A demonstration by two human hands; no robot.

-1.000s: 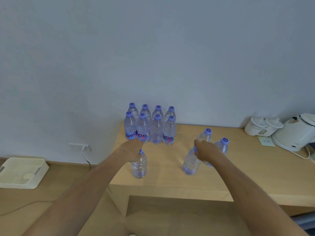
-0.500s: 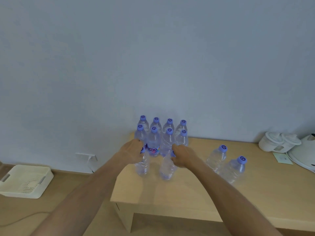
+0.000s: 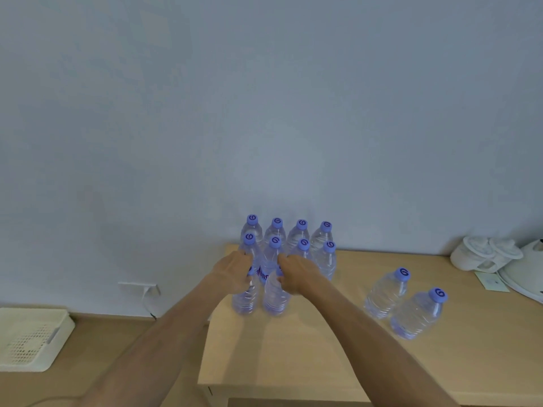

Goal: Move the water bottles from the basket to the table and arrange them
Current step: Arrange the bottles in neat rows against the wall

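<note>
Several clear water bottles with purple caps [image 3: 301,235] stand in two rows against the wall on the wooden table [image 3: 308,356]. In front of them my left hand [image 3: 233,271] grips the top of one upright bottle [image 3: 244,301], and my right hand [image 3: 295,273] grips the top of another [image 3: 274,299] right beside it. Both bottles rest on the table, close together. Two more bottles [image 3: 386,293] [image 3: 418,314] stand apart to the right. The cream basket [image 3: 30,337] sits on the floor at the left and looks empty.
White cups [image 3: 484,254] and a white kettle [image 3: 526,274] stand at the table's far right, with a small card [image 3: 492,282] beside them. A wall socket with a cable [image 3: 141,289] is low on the wall at the left.
My right hand carried one bottle leftward from the right pair and set it next to the bottle under my left hand. Both held bottles now stand closer to the rows.
</note>
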